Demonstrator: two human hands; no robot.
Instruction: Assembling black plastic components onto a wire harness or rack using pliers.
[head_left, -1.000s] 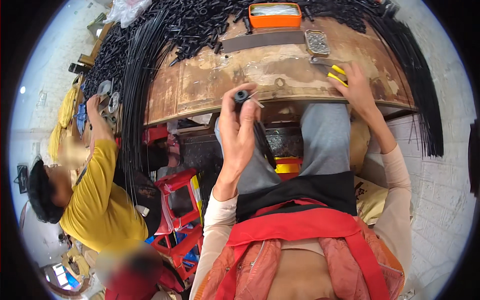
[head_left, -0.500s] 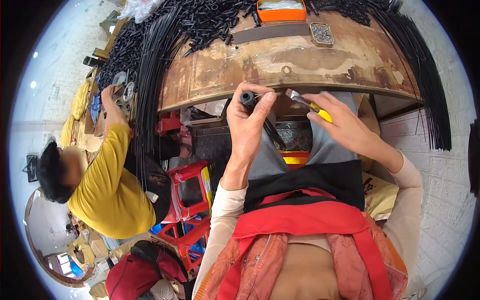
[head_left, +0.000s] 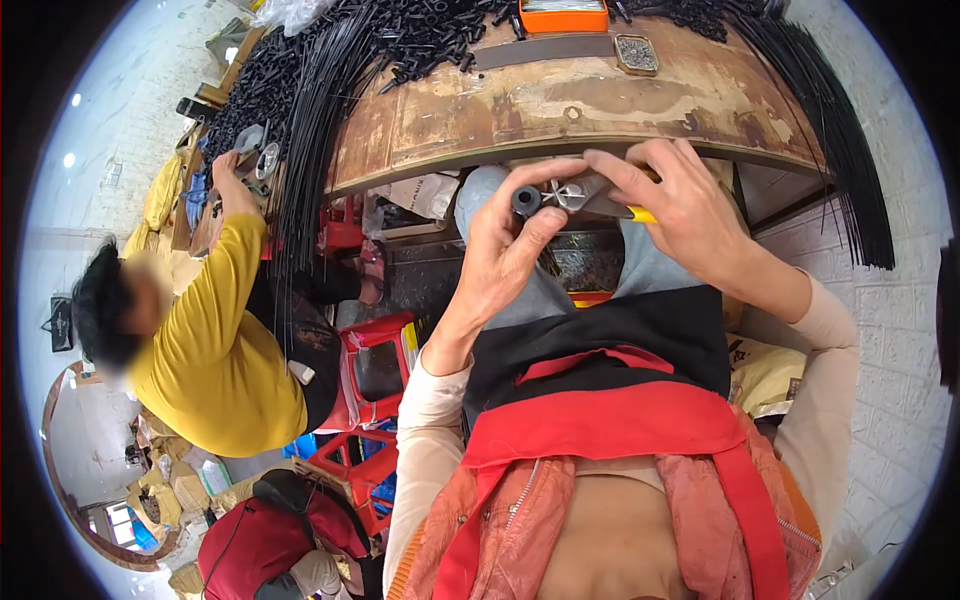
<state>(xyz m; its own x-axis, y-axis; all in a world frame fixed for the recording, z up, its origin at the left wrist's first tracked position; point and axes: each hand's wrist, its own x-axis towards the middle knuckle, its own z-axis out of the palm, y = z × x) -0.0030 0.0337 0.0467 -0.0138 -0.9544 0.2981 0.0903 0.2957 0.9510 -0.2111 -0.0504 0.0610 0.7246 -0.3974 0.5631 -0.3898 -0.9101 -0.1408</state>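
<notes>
My left hand (head_left: 490, 255) is wrapped around a black tubular part (head_left: 525, 201), its round hollow end facing up between thumb and forefinger. Closed around yellow-handled pliers (head_left: 642, 214), my right hand (head_left: 695, 205) is just to the right. The silver jaws are right beside the tube's end, near my left fingertips. I cannot make out exactly what they grip. Both hands are above my lap, in front of the wooden table (head_left: 480, 130).
Black tubular parts (head_left: 430, 40) are heaped at the far left. Long black rods hang over the left (head_left: 310, 150) and right (head_left: 835, 150) table edges. An orange box (head_left: 565, 20) and a small tray of metal bits (head_left: 637, 54) lie at the back. A co-worker in yellow (head_left: 225, 350) sits left.
My right hand and the pliers have moved left, bringing the jaws against the black part's end. My left hand has shifted slightly right. The co-worker's arm has moved a little.
</notes>
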